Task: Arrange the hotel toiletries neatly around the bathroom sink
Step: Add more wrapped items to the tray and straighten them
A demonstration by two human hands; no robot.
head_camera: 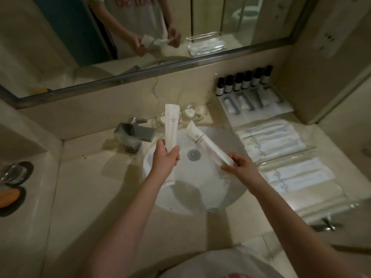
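Packets are occupying both of your hands above the white sink basin [192, 189]: your left hand [165, 159] is pinching the lower end of a tall flat white sachet [171, 127] so it is standing upright over the basin's far-left edge, and your right hand [241, 167] is gripping the near end of a second white packet [206, 143], which is tilting up and away over the drain [194, 154]. Holding each by one end is keeping the printed faces towards you, probably so you can tell them apart before placing them. Beyond the basin's right rim, the clear trays [271, 141] are already holding rows of wrapped items, and farther back from the basin a line of dark bottles [244, 81] is standing along the wall, so that side is looking like the likely home for these two. Just behind the basin, small glass dishes [193, 113] are holding pale soaps beside the faucet [133, 135].
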